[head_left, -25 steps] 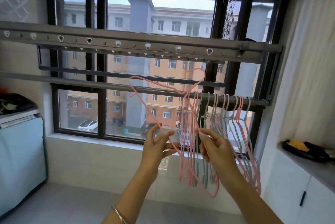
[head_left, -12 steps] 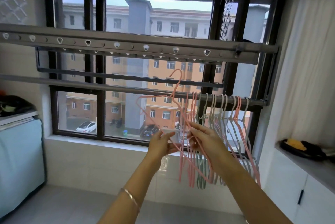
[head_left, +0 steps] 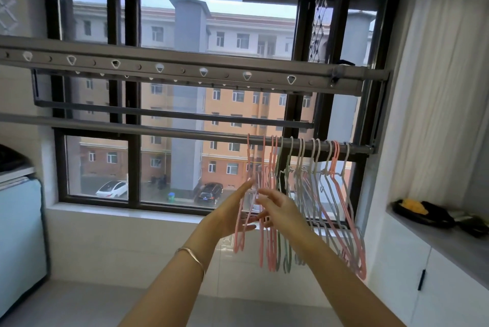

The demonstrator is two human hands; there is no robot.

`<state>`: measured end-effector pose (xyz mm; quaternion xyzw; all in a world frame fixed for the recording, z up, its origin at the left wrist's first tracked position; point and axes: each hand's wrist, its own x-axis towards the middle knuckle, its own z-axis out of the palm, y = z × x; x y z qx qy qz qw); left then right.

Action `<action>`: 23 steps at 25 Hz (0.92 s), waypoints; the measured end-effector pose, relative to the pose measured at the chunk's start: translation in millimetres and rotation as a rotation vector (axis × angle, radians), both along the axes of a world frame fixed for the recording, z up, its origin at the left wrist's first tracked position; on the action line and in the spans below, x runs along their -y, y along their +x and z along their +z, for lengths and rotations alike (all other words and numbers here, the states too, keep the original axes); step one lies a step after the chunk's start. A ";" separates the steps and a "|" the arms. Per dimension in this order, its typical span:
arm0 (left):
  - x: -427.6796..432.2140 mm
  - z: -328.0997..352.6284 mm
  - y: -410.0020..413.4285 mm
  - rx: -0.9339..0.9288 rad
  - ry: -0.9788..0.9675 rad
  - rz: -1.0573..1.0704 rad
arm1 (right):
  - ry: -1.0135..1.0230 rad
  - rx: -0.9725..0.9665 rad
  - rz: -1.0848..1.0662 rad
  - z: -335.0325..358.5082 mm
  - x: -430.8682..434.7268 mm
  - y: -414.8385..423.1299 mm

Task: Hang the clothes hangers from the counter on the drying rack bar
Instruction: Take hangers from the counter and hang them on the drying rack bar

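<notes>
The grey drying rack bar point(head_left: 158, 131) runs across the window. Several pink, grey and green hangers point(head_left: 330, 194) hang bunched at its right end. The leftmost pink hanger point(head_left: 248, 157) hangs by its hook on the bar, its lower frame crossing in front of my left palm. My left hand point(head_left: 230, 213) is stretched out with straight fingers beside that hanger. My right hand point(head_left: 277, 207) is just right of it with fingers loosely spread, touching the hanging pink hangers and gripping none.
A wider rack beam with holes point(head_left: 185, 70) sits above the bar. The grey counter point(head_left: 455, 244) at the right carries a black tray with a yellow item point(head_left: 420, 211). A blue-covered appliance point(head_left: 18, 234) stands at the left.
The pink hanger, held raised and tilted in both hands a second ago, now hangs by its hook on the bar. Both hands have let go and opened.
</notes>
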<state>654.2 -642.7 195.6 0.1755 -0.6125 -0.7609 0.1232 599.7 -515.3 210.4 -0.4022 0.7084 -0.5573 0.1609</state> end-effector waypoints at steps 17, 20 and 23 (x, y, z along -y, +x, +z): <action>-102.4 29.0 -53.4 -0.142 -0.813 0.586 | -0.207 -0.063 -0.279 -20.2 -142.4 -100.3; -170.2 30.2 -92.5 -0.287 -0.917 0.441 | -0.233 -0.147 -0.371 -25.1 -201.4 -141.7; -243.9 15.7 -151.1 -0.314 -0.939 0.236 | -0.194 -0.205 -0.512 -38.5 -286.2 -196.4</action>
